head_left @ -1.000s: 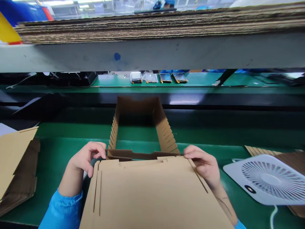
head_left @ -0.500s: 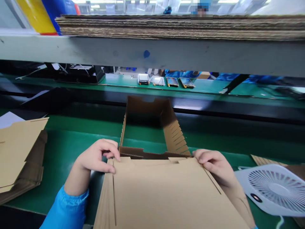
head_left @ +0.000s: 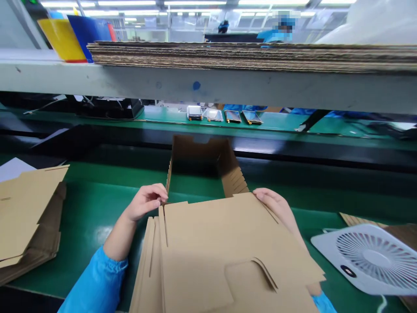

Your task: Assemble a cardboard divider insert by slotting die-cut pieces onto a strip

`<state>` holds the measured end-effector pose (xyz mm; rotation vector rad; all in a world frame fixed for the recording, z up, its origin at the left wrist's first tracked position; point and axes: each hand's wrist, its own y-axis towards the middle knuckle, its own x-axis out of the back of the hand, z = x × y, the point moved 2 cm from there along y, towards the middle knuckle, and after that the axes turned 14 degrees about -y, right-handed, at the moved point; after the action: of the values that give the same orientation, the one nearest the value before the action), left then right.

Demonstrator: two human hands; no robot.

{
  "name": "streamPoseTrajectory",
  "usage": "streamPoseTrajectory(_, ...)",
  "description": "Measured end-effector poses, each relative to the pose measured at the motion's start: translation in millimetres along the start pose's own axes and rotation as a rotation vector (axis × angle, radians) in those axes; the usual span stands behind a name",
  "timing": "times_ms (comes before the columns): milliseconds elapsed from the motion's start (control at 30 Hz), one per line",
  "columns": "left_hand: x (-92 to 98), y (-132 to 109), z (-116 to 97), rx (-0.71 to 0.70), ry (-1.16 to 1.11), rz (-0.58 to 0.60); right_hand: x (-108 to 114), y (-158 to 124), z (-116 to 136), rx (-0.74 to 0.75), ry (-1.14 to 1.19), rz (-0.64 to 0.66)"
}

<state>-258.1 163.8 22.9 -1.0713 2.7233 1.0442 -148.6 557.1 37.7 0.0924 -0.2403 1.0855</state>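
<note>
A flat brown die-cut cardboard sheet (head_left: 221,243) with slits and a cut tab lies tilted up in front of me. My left hand (head_left: 145,201) pinches its far left corner, fingers closed. My right hand (head_left: 276,206) grips the far right edge, partly hidden under the sheet. Just beyond stands an open cardboard frame with slotted side walls (head_left: 202,167) on the green table (head_left: 91,204); its near wall is hidden behind the raised sheet.
A stack of flat cardboard pieces (head_left: 26,217) lies at the left. A white fan (head_left: 368,256) lies at the right. Overhead, a grey shelf (head_left: 208,84) carries stacked cardboard sheets (head_left: 254,54). Several small screens (head_left: 224,115) sit on the far green bench.
Both hands have lifted the sheet's far edge up and forward, so it now covers the frame's near wall. A cut tab on the sheet has come into view.
</note>
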Motion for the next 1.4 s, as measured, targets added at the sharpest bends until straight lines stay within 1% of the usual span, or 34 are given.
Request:
streamPoseTrajectory(100, -0.4, -1, -3, 0.023, -0.014, 0.053, 3, 4, -11, -0.001, 0.024, -0.066)
streamPoseTrajectory(167, 0.4, -1, -4, 0.048, 0.011, 0.082, 6, 7, -20, 0.065, -0.002, -0.101)
streamPoseTrajectory(233, 1.4, -2, -3, 0.062, 0.041, 0.087, 9, 10, -28, 0.18, -0.04, -0.162)
streamPoseTrajectory(300, 2.3, -4, -2, 0.05, 0.033, 0.044, 12, 11, -33, 0.327, -0.048, -0.228)
streamPoseTrajectory(400, 2.2, -7, 3, 0.073, -0.027, -0.041, 14, 11, -36, 0.491, -0.026, -0.247)
streamPoseTrajectory(467, 1.7, -9, 6, 0.087, -0.062, -0.096, 14, 10, -37, 0.543, -0.003, -0.22)
streamPoseTrajectory(567, 1.2, -9, 9, 0.054, -0.087, -0.156, 15, 8, -41, 0.601, 0.059, -0.184)
streamPoseTrajectory(633, 1.3, -8, 11, 0.035, -0.097, -0.18, 17, 7, -44, 0.638, 0.075, -0.188)
streamPoseTrajectory(733, 2.6, -8, 14, 0.058, -0.074, -0.237, 20, 7, -48, 0.643, 0.059, -0.197)
streamPoseTrajectory(767, 3.1, -8, 15, 0.075, -0.056, -0.269, 21, 8, -49, 0.625, 0.047, -0.176)
streamPoseTrajectory(900, 1.6, -10, 16, 0.138, 0.013, -0.395, 20, 9, -49, 0.544, 0.021, -0.013)
streamPoseTrajectory(933, 0.1, -10, 15, 0.145, 0.021, -0.418, 19, 9, -48, 0.537, 0.036, 0.0)
streamPoseTrajectory(967, -1.7, -10, 14, 0.148, 0.025, -0.437, 18, 8, -46, 0.527, 0.048, -0.011)
streamPoseTrajectory(1067, -6.0, -9, 11, 0.129, 0.024, -0.477, 16, 5, -39, 0.476, 0.04, -0.132)
streamPoseTrajectory(1133, -6.5, -8, 7, 0.079, 0.031, -0.472, 15, 1, -35, 0.445, -0.007, -0.205)
streamPoseTrajectory(1200, -5.4, -7, 4, 0.034, 0.058, -0.428, 14, -2, -32, 0.459, -0.086, -0.23)
streamPoseTrajectory(1267, -3.4, -6, 0, 0.009, 0.089, -0.347, 16, -5, -31, 0.492, -0.152, -0.239)
streamPoseTrajectory(1333, -0.7, -6, -4, -0.009, 0.132, -0.285, 19, -7, -31, 0.519, -0.158, -0.231)
streamPoseTrajectory(1400, 2.5, -6, -7, -0.018, 0.177, -0.252, 21, -7, -31, 0.516, -0.129, -0.184)
